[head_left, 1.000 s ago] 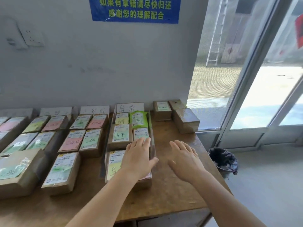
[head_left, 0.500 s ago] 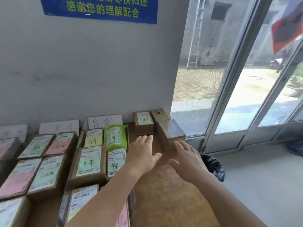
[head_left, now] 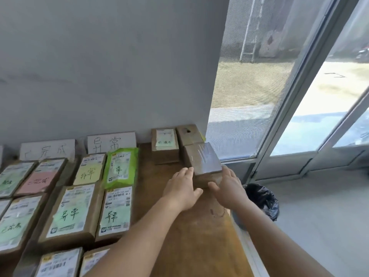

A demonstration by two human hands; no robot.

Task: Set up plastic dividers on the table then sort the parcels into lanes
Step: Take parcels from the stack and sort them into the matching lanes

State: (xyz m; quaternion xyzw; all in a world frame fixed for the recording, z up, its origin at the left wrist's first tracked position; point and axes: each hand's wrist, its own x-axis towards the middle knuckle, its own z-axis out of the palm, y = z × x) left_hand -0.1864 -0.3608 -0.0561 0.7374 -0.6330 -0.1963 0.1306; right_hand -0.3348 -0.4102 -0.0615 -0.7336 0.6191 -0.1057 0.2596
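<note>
A plain brown taped box (head_left: 202, 159) sits near the table's back right corner. My left hand (head_left: 182, 189) rests against its front left side and my right hand (head_left: 228, 185) against its front right side. The fingers of both are spread and the box stands on the wooden table (head_left: 191, 236). Behind it are a labelled brown box (head_left: 164, 145) and another plain box (head_left: 188, 133). To the left, parcels lie in lanes, among them a green pouch (head_left: 121, 168) and a box with a green note (head_left: 69, 212). A thin divider strip (head_left: 51, 198) runs between two lanes.
White handwritten lane cards (head_left: 111, 141) lean on the grey wall behind the lanes. The table's right edge (head_left: 242, 242) drops to the floor, where a bin with a black bag (head_left: 262, 198) stands. Glass doors (head_left: 299, 96) fill the right side.
Both hands have moved from the front lane parcels toward the back right and now touch the taped box. The view has swung right with them.
</note>
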